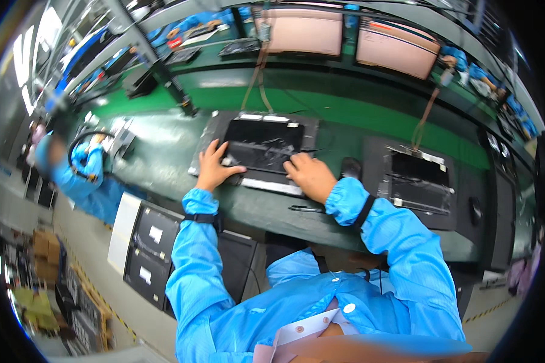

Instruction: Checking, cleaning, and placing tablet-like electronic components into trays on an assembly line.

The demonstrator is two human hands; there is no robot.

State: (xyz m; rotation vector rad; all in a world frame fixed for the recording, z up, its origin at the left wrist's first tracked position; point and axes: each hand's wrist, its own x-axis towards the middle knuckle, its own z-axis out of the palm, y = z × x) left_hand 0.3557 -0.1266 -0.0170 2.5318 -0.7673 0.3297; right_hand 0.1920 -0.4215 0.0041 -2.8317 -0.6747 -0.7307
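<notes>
A black flat display panel (pixel 265 136), with clear film on its lower part, lies on a dark pad (pixel 210 134) in front of me. My left hand (pixel 214 167) rests at the panel's lower left, fingers and thumb spread, touching its edge. At the lower right corner my right hand (pixel 310 175) has its fingers bent together on the panel's edge; the exact grip is partly hidden. Between the hands, along the near side, runs a white strip (pixel 271 186). Thin cables (pixel 261 85) come down to the panel's far edge.
A second panel (pixel 419 183) lies on a pad to the right, beside a black mouse (pixel 475 210). Another mouse (pixel 350 167) and a pen (pixel 306 209) are near my right hand. Two monitors (pixel 397 46) stand behind. A person in blue (pixel 85 181) works at the left.
</notes>
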